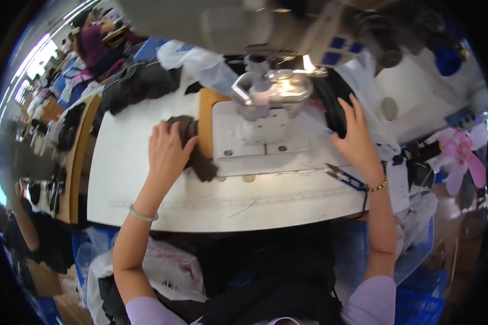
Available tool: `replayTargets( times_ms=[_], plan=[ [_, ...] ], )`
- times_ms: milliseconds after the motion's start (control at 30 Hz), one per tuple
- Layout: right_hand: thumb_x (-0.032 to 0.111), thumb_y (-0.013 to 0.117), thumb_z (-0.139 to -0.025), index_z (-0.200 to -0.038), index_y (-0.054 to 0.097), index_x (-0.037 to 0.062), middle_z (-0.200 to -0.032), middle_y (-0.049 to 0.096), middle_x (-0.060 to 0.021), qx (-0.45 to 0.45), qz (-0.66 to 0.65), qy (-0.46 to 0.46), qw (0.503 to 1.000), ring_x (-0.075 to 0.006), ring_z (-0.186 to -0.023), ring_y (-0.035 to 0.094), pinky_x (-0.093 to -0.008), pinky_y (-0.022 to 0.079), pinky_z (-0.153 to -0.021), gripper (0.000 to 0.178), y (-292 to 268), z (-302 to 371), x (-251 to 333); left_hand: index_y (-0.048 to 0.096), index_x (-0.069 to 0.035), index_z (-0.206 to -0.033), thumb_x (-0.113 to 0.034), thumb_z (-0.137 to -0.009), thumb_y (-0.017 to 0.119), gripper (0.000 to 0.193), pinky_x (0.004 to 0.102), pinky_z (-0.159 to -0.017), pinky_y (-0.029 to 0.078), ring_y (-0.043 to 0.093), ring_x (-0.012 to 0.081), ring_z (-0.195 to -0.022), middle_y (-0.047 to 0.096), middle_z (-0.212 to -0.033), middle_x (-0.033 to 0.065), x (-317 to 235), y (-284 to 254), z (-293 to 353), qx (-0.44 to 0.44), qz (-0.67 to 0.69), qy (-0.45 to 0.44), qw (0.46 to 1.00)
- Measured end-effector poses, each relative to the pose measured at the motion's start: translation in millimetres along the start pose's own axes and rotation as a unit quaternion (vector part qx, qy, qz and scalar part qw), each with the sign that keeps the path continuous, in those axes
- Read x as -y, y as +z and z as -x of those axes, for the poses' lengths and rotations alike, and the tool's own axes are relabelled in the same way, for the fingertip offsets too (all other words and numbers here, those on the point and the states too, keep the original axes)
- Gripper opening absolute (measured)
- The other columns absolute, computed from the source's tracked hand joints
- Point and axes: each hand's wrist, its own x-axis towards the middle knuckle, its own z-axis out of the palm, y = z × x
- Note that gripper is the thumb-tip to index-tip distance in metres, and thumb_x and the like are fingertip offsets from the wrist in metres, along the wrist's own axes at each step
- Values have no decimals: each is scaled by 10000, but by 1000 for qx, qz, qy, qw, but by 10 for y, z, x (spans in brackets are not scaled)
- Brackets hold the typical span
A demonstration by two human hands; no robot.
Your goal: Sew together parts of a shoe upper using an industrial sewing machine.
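Sewing-mach. arm (pixel 211 21): grey, blurred, 12 o'c. L hand (pixel 168 149): laid on brown cloth (pixel 203 168), 9 o'c of needle plate (pixel 255 149); can't tell grip. R hand (pixel 358 138): well apart, fingers spread at black bundle (pixel 337 108), 2 o'c. Cloth status: looks unfed; can't tell qty done/left.

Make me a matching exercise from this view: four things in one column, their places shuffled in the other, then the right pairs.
Column one
1. Bare left hand
2. Bare right hand
3. Small metal snips with dark blue handles
4. Pink flower-shaped ornament

Column two
A. Beyond the right edge of the smooth white tabletop
B. On the dark brown fabric piece
C. At the long black material, right of the white sewing machine
D. On the tabletop, pointed blades toward the machine, near the right wrist

Pairs: 1-B, 2-C, 3-D, 4-A
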Motion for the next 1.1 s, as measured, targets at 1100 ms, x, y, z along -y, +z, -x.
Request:
replayTargets(
  times_ms=[1100],
  plan=[
    [80,688,-737,-1020,719,155,-1196,657,-7,-186,-140,-313,921,-256,-1065,554,-344,447,-841,295,-321,37,807,622,-10,-1088,-24,-919,617,170,186,-534,388,464,20,-628,569,-813,-2,-1001,-660,-437,-235,574,-208,756]
  ],
)
